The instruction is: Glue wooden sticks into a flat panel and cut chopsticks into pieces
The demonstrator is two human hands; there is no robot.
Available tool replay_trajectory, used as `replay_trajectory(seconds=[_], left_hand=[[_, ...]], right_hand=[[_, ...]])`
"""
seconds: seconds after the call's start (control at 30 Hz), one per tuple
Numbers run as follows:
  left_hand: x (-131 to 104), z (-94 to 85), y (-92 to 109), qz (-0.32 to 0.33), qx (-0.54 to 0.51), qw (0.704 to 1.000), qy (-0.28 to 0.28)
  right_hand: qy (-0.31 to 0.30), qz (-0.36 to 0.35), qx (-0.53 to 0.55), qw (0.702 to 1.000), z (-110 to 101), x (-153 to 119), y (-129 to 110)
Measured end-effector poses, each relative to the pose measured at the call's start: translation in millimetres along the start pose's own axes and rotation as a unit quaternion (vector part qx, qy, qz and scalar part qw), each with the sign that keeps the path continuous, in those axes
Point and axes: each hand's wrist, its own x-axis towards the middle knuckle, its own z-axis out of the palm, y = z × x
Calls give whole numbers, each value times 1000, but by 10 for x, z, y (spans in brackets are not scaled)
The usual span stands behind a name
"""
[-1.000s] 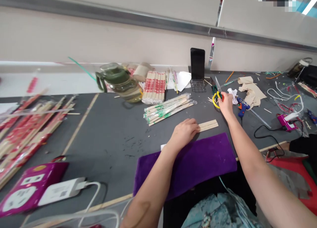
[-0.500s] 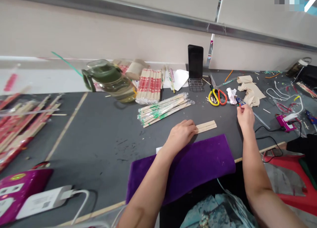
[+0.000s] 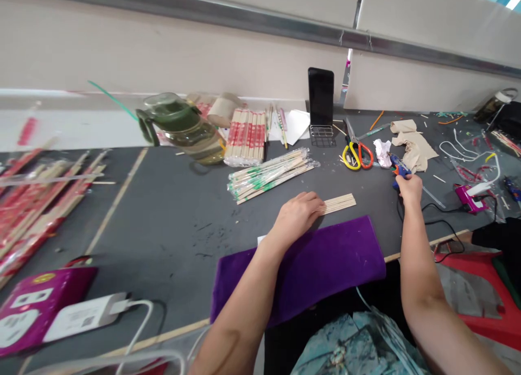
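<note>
My left hand is closed over the near end of a flat row of plain wooden sticks on the dark table, its fingers covering part of them. At the right, my right hand is closed on the handle of a blue hot glue gun with an orange part, its nozzle turned toward the back of the table. A purple cloth lies along the front edge, below my left forearm. Beyond the left hand are wooden chopsticks in clear, green-printed wrappers.
Yellow-and-orange-handled scissors, crumpled paper and brown paper lie near the glue gun. Behind stand a phone and a green-lidded jug. Power strips with cords sit right and left. Red-wrapped chopsticks lie at the back.
My right hand has shifted slightly toward me and right, and the glue gun, mostly covered before, now shows in its grip. The left hand stays on the sticks.
</note>
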Motion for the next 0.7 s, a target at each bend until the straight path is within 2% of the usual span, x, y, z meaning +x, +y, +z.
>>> replay_trajectory(seconds=[0.17,0.4,0.47,0.53,0.7], left_hand=[[1,-14,18,5,-3,1000,6],[5,-30,31,-2,2,1000,-3],[7,-25,27,-3,1,1000,-3],[8,-19,18,-1,-3,1000,2],[6,0,-10,3,-7,1000,5]], right_hand=[[11,36,146,989,11,-2,30],[39,26,285,957,-20,34,-53],[13,9,343,939,-63,28,-80],[-39,6,401,915,-111,21,-116],[-157,65,456,874,-203,29,-267]])
